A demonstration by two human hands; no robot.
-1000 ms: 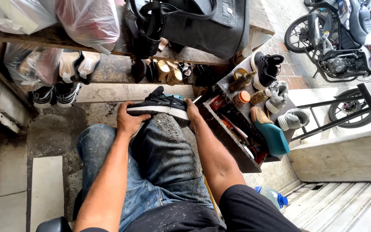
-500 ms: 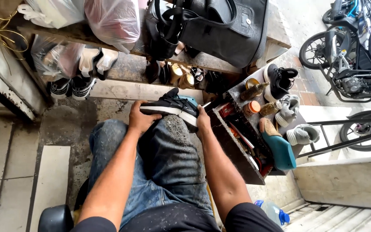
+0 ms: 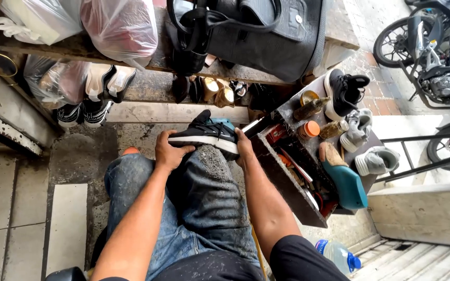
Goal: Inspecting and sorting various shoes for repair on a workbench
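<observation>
A black sneaker with a white sole lies on its side across my knees, on worn blue jeans. My left hand grips the toe end of the sneaker from below. My right hand presses against the heel end. Both forearms reach forward over my lap.
A dark wooden tool box with bottles, tins and a teal shoe form stands at my right. More shoes rest on its top. A bench ahead carries plastic bags and a black bag. Motorcycles are parked at the far right.
The view has shifted slightly, and my hands stay on the sneaker on my knees. The left hand has slid a little further under the toe end.
</observation>
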